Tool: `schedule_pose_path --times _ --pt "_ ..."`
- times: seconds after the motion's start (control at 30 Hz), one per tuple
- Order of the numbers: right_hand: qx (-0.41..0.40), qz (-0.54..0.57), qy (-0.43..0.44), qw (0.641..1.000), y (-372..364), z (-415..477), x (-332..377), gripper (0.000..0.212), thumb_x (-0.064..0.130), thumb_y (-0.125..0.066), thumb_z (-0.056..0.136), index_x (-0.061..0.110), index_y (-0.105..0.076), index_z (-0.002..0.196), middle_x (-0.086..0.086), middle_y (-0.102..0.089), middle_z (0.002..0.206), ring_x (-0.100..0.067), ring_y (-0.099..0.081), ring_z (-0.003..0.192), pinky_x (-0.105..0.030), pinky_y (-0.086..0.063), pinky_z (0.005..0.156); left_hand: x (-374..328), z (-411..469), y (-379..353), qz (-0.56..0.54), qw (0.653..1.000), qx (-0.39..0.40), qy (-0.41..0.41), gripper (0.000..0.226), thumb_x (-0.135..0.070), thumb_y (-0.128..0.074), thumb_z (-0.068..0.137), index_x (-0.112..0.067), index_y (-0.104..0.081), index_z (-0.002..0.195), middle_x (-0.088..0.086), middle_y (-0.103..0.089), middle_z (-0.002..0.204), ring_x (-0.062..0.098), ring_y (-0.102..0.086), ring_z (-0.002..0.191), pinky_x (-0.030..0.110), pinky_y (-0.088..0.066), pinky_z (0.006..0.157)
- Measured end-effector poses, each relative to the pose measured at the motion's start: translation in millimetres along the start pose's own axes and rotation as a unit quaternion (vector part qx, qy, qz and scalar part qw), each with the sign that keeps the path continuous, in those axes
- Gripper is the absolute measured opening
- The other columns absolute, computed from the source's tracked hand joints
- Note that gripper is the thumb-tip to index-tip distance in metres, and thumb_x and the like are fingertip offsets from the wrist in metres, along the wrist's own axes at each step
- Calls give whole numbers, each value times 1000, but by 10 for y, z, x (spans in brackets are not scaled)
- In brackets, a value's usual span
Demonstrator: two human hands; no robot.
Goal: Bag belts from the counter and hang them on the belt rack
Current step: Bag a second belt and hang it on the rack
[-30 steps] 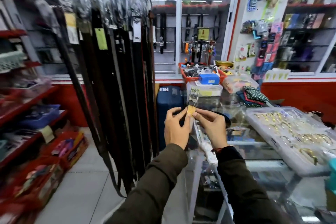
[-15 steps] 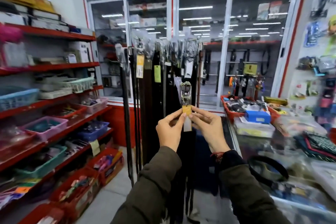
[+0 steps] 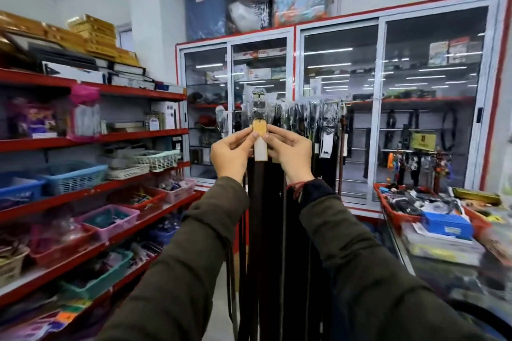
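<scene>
I hold a dark belt [image 3: 264, 202] in a clear plastic sleeve upright in front of me. Its metal buckle [image 3: 258, 102] points up and its strap hangs straight down. My left hand [image 3: 231, 153] and my right hand [image 3: 289, 155] pinch it from both sides at a yellow and white tag [image 3: 260, 141] just below the buckle. Right behind it stands the belt rack [image 3: 310, 116], a horizontal row of several bagged dark belts hanging down. The buckle reaches slightly above the tops of the hung belts.
Red shelves [image 3: 91, 141] with plastic baskets and boxes run along the left. A glass counter [image 3: 443, 257] with red trays of goods and a blue box [image 3: 447, 225] lies to the right. Glass-door cabinets [image 3: 346, 119] fill the back wall. A strip of tiled floor runs beside the rack.
My view has swung up and left from the counter toward the rack. Both hands have lifted the belt higher, and it now hangs in front of the hung belts.
</scene>
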State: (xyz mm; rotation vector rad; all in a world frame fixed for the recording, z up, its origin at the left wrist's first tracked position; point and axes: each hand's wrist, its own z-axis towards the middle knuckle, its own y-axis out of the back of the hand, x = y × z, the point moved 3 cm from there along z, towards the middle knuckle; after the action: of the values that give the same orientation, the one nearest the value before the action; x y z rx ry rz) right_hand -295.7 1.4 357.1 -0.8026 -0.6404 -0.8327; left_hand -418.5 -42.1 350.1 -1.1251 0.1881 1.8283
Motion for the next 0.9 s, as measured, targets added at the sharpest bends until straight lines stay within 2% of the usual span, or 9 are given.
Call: schedule_pose_path --times 0.13,0.27,0.43,0.63,0.7,0.73,0.8,0.83,0.9 --pt "-12 -28 -9 999 -193 296 9 33 -3 -71 86 -6 -69 118 -26 -72 112 -33 -72 104 -37 -61 88 -10 377 9 7 1000 1 8 25 -16 -83 79 -7 -79 102 15 -79 100 28 -76 96 48 -61 91" --pt "-21 -61 -28 997 -288 467 -17 29 -4 -73 84 -5 -71 113 -25 -74 106 -36 -73 101 -46 -59 92 2 546 16 0 1000 -10 24 25 -12 -82 79 -5 -77 103 17 -78 100 30 -76 96 47 -61 90" --pt "-9 -81 -42 996 -282 458 -81 23 -6 -71 84 -5 -72 107 -17 -75 91 -18 -73 74 -24 -63 68 183 583 67 -24 998 8 58 25 -10 -79 82 -2 -76 106 20 -77 103 32 -75 97 42 -62 87" --pt "-38 -135 -37 989 -197 497 -229 21 -5 -70 84 2 -75 103 -20 -76 98 -30 -75 91 -33 -64 77 346 590 13 -26 995 26 96 30 -5 -75 85 2 -71 114 23 -74 104 31 -72 93 43 -62 87" --pt "-38 -175 -6 984 -159 502 -311 24 -6 -64 86 6 -76 103 -16 -77 99 -28 -75 94 -39 -61 88 386 552 -6 5 997 28 70 33 -3 -72 87 3 -69 119 21 -74 110 29 -72 99 38 -61 91" --pt "-36 -217 21 975 -133 485 -351 28 -5 -60 87 8 -76 107 -12 -77 102 -22 -74 94 -33 -59 93 404 513 -14 35 998 30 45 35 -2 -70 88 2 -67 123 21 -72 117 26 -70 104 26 -60 89" --pt "-38 -313 74 946 -60 364 -413 32 0 -55 91 11 -74 115 -5 -75 113 -10 -66 96 -8 -50 90 454 380 -39 95 995 37 -9 41 -4 -64 93 -2 -60 133 16 -67 130 15 -64 109 3 -51 82" --pt "-45 -343 100 933 -17 285 -443 34 3 -54 93 12 -73 119 -4 -72 118 -9 -64 98 -6 -49 89 478 302 -47 114 992 38 -32 43 -7 -61 95 -5 -57 138 12 -64 136 11 -60 112 2 -48 83" --pt "-64 -370 151 915 123 122 -523 34 5 -51 95 14 -69 122 -3 -64 128 -11 -62 108 -23 -50 100 542 118 -70 157 983 43 -87 44 -14 -57 99 -12 -53 142 8 -57 144 10 -56 123 16 -47 100"
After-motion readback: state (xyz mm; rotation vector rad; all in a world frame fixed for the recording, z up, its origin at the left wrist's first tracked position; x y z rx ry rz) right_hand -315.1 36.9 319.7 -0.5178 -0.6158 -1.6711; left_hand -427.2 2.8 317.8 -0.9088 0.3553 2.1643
